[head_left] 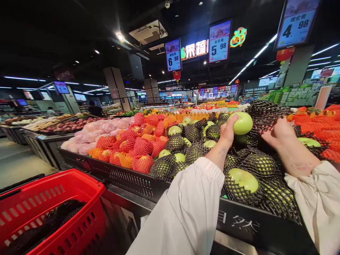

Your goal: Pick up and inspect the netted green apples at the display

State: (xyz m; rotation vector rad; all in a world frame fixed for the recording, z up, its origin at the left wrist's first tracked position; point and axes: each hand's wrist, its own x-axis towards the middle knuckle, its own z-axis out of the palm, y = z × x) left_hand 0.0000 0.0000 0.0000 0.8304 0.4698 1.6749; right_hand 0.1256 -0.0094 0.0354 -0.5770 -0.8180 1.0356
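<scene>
My left hand (227,131) grips a bare green apple (242,123) above the fruit display, its thumb pressed on the near side. Just to the right, my right hand (281,133) is closed on a black foam net (261,112), which hangs beside the apple. Part of that hand's fingers is hidden behind the hand and the net. Below both hands lie several more green apples, many in black foam nets, such as one netted apple (243,180) close to the front edge.
A red shopping basket (90,198) with dark netting inside stands at lower left. Left of the green apples are red apples in red and orange nets (142,150) and pink wrapped fruit (91,129). A black crate wall (127,181) borders the display; orange-netted fruit (313,124) lies right.
</scene>
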